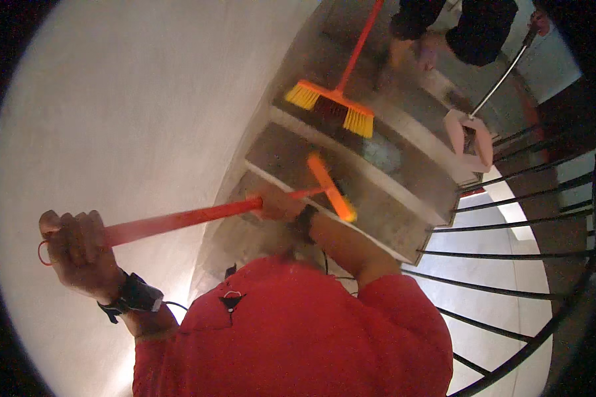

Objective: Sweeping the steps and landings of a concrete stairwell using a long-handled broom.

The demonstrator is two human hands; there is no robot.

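Observation:
My left hand (79, 250) grips the top end of a red broom handle (184, 221), near its hanging loop. Lower on the same handle, my right hand (278, 206) is closed around it, somewhat blurred. The broom's orange head (332, 187) is over a stair step (377, 213), in front of my right wrist; whether its bristles touch the step I cannot tell. Farther along the stairs, a second broom (330, 106) with an orange head and yellow and dark bristles stands on another step.
Another person's legs (452, 30) are on the stairs at the top. That person's hand (539, 22) holds the metal handle of a pink dustpan (469, 141). A pale wall (129, 109) borders the stairs on the left, a black metal railing (506, 255) on the right.

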